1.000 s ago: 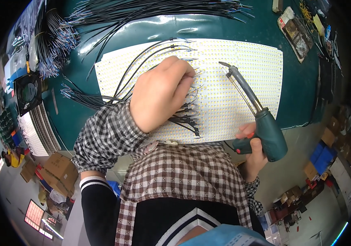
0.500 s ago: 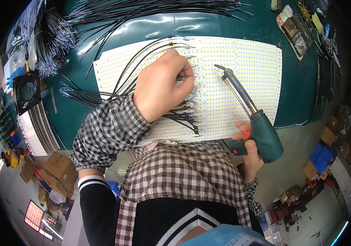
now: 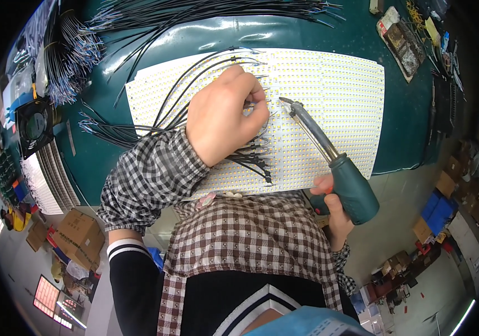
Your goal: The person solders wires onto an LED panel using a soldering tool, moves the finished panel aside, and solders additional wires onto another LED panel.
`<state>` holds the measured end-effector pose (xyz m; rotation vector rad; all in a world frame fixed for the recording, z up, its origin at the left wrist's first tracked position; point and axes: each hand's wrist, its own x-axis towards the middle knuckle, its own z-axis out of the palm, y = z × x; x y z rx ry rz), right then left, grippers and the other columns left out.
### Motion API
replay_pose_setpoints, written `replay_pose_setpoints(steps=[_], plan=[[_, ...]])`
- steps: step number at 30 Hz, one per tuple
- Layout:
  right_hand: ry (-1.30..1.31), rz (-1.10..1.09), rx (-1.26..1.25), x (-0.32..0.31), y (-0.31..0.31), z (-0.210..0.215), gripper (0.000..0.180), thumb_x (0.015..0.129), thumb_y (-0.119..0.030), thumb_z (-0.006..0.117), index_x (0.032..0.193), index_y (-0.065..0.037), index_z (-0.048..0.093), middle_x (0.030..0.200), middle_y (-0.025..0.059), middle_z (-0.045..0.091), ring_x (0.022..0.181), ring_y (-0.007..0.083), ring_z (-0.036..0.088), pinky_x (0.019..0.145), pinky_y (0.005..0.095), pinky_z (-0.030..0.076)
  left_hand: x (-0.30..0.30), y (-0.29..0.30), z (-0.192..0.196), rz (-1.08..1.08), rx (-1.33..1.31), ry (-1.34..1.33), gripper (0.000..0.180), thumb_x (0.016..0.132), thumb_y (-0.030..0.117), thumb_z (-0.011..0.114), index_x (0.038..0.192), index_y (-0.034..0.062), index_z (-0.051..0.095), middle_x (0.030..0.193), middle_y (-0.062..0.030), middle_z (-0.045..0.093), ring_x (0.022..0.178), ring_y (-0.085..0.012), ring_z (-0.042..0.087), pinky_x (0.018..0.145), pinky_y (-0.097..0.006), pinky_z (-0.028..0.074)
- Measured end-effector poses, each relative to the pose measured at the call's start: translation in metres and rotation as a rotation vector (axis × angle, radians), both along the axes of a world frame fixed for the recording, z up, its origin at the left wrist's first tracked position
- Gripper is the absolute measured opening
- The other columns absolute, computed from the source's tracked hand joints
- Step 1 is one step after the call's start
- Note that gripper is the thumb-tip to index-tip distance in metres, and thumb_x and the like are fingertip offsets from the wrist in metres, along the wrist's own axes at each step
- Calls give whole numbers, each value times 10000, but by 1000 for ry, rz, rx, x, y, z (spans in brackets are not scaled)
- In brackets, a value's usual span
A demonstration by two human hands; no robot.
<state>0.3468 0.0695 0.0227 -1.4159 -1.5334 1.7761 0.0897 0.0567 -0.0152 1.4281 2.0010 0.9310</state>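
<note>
A white LED panel (image 3: 334,84), covered in rows of small yellow chips, lies on the green table. Black cables (image 3: 173,92) run in from its left, and their stripped ends sit along a line near its middle. Over that line, my left hand (image 3: 222,115) is closed in a pinch on one cable's end; the fingertips partly hide it. My right hand (image 3: 339,224) grips a green soldering gun (image 3: 354,190) by its handle. The gun's dark tip (image 3: 285,100) points left, a short way right of my left fingertips. I cannot tell whether it touches the panel.
More cable bundles lie at the back (image 3: 195,14) and hang at the far left (image 3: 63,61). A black fan (image 3: 33,127) stands at left, beside a stack of panels (image 3: 49,179). A dirty soldering tray (image 3: 402,47) and tools sit at the far right.
My right hand has brought the soldering gun leftward, so its tip is closer to my left fingertips. My left hand has shifted slightly right, still pinching.
</note>
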Motion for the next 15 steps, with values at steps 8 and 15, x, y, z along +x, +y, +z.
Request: replay_pose_setpoints(steps=[8,15], plan=[[49,46,9,4,0,-7,351,866,-278,650,1010,30,566,950,146,588,829,217,607,752,340,524,1,0,-2,10,9,-3,92,722,91,647,751,44,573,771,-98,569,664,-284,597,579,-368,484],[38,108,60,6,2,-10,297,875,-223,637,994,39,565,944,145,582,839,217,599,764,339,528,2,0,-1,-2,2,27,100,720,97,645,751,46,564,768,-102,557,651,-298,580,572,-384,471]])
